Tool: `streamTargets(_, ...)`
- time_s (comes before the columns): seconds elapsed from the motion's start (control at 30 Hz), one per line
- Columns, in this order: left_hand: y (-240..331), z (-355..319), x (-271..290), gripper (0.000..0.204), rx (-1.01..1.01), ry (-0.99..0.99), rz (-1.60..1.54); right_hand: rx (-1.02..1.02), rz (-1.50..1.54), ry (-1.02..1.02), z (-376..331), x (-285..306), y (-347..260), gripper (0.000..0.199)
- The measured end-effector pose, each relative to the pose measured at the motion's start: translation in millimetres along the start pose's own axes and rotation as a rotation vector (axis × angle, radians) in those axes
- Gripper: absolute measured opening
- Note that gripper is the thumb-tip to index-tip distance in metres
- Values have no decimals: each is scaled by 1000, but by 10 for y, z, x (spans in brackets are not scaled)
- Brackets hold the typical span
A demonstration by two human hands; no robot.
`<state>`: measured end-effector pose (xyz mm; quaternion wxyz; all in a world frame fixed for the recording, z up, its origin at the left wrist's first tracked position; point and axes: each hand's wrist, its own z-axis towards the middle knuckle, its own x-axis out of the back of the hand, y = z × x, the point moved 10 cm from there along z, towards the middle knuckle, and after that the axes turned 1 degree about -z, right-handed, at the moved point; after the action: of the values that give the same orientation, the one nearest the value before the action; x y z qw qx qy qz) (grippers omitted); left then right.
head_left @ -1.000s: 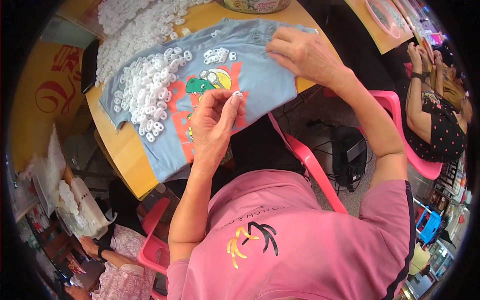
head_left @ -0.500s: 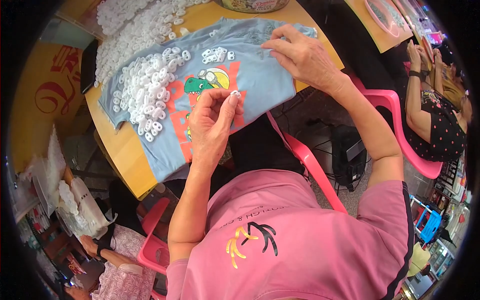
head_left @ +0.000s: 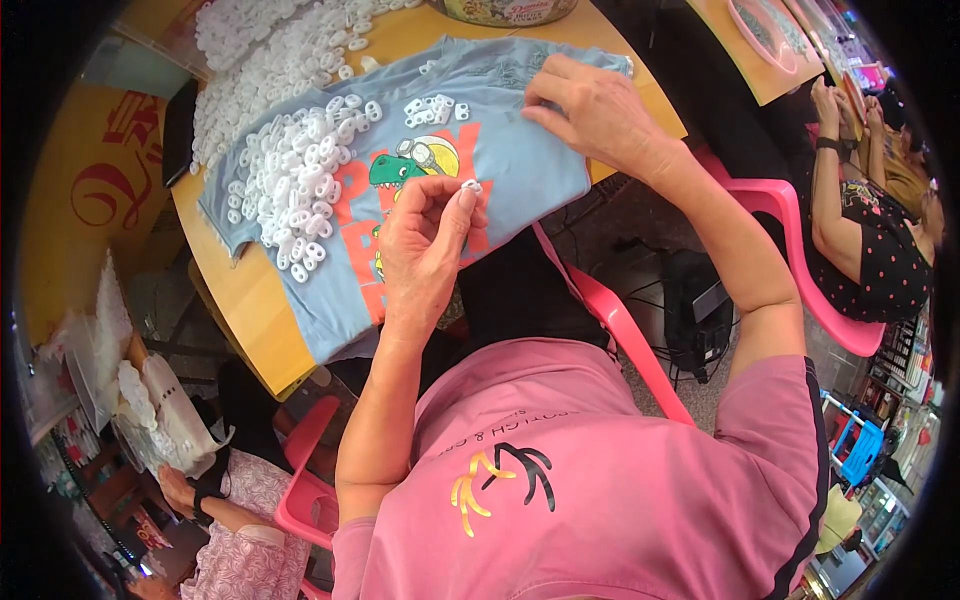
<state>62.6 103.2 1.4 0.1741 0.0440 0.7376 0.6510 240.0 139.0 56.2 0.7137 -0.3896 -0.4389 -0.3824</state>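
My left hand (head_left: 428,235) is closed in a pinch over the printed front of a blue T-shirt (head_left: 535,175). Between its thumb and forefinger is a small white two-hole plastic piece (head_left: 471,186). My right hand (head_left: 600,115) is bent over the far right part of the shirt, its fingertips drawn together beside a scatter of tiny grey-green bits (head_left: 512,70). Whatever those fingertips pinch, if anything, is too small to make out. A heap of loose white two-hole pieces (head_left: 300,175) lies on the shirt's left side, and a smaller cluster (head_left: 430,110) sits near its middle.
Beneath the shirt is a yellow wooden table (head_left: 245,310). A larger mass of white pieces (head_left: 270,60) covers its far left, and a round tin (head_left: 505,10) stands at the far edge. Pink chairs (head_left: 630,330) are close by. Other people sit at left and right.
My right hand has come down slightly toward the shirt, and its fingers have curled in closer together. The left hand keeps its place and its hold on the white piece.
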Motion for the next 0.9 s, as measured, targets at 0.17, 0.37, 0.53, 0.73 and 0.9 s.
streamTargets(0.17,-4,0,10,9,5,4,-4,-4,-76,-43,10,57,50,12)
streamTargets(0.37,11,3,7,8,0,1,13,50,-19,59,83,118,-34,11)
streamTargets(0.53,7,-3,13,8,3,3,15,136,-14,60,178,32,-179,12)
streamTargets(0.73,-3,-11,34,9,10,4,17,49,-37,-57,163,-62,-199,15)
streamTargets(0.9,-2,-1,40,11,19,8,-27,50,-19,-35,163,-137,-210,16)
